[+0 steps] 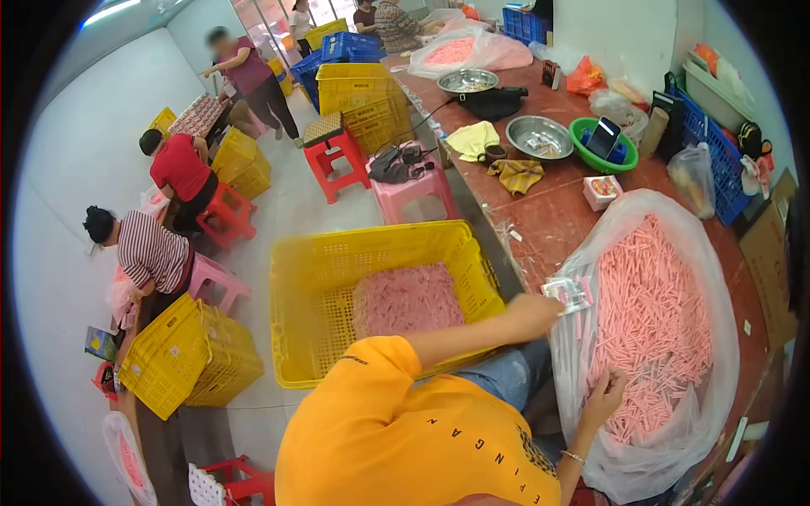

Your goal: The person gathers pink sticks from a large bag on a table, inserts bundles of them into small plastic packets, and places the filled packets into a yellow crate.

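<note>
My left hand (537, 316) is closed at the near edge of a small clear printed packet (568, 293), beside the plastic-lined heap on the table. The packet has red and dark print. My right hand (607, 391) is over the lower left part of a heap of short pink sticks (654, 329), its fingers drawn together; what is between them is too small to make out. The sticks lie in a large spread clear plastic bag (717, 405). A few longer pale pink sticks (580, 337) rest at the bag's left side.
A yellow crate (308, 253) holding a bag of pink packets (409, 299) stands by my left side. The red-brown table (515, 219) carries a metal bowl (540, 137), a green basin (603, 145) and a small box (602, 191). Other people sit by the far wall.
</note>
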A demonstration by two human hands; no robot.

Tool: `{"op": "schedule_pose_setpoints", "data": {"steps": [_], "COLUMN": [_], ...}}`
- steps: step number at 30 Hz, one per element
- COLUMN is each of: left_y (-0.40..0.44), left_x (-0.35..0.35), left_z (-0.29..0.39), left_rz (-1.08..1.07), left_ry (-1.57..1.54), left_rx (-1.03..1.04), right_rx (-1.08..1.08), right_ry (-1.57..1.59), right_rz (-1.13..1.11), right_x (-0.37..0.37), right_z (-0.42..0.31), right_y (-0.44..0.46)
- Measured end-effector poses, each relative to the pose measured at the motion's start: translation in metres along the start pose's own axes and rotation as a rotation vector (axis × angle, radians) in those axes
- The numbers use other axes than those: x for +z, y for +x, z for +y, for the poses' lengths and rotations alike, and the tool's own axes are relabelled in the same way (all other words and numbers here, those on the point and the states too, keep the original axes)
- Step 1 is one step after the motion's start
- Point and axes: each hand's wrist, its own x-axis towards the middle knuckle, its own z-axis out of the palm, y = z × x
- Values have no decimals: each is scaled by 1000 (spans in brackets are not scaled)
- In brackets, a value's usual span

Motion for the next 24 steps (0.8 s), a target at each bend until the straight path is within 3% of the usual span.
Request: {"op": "schedule_pose_setpoints", "data": {"steps": [1, 2, 4, 6, 8, 10, 11, 12, 13, 14, 15, 16, 20, 24], "left_y": [6, 17, 40, 43, 41, 49, 44, 37, 34, 28, 28, 27, 30, 31], "left_x": [6, -6, 36, 27, 27, 61, 52, 41, 63, 60, 67, 79, 84, 88], "left_z": [22, 52, 72, 105, 125, 126, 137, 141, 129, 130, 123, 112, 102, 100], "left_rz": [120, -20, 121, -83, -197, -306, -267, -249, -117, 29, -4, 109, 156, 186], "left_ry": [-108, -78, -138, -50, 72, 0, -256, -493, -653, -612, -589, -606, -638, -538], "left_rx": [168, 225, 471, 597, 717, 572, 413, 225, 154, 146, 84, 162, 132, 195], "right_rx": [12, 25, 10, -114, -38, -22, 27, 17, -58, -54, -47, -53, 225, 146], "right_ry": [15, 31, -26, 124, 193, 178, 126, 5, -5, -6, 34, 82, 541, 400], "right_rz": [-4, -7, -23, 83, 8, -52, -69, 52, 101, 95, 110, 116, 143, 172], "right_x": [-1, -1, -1, 11, 1, -2, -9, -3, -2, -4, -1, 2, -11, -27], "right_z": [1, 3, 13, 17, -2, 17, 17, 16, 4, -6, -1, 6, -8, -10], "right_y": [0, 0, 1, 3, -5, -9, -10, -6, -3, 0, 3, 3, 5, 15]}}
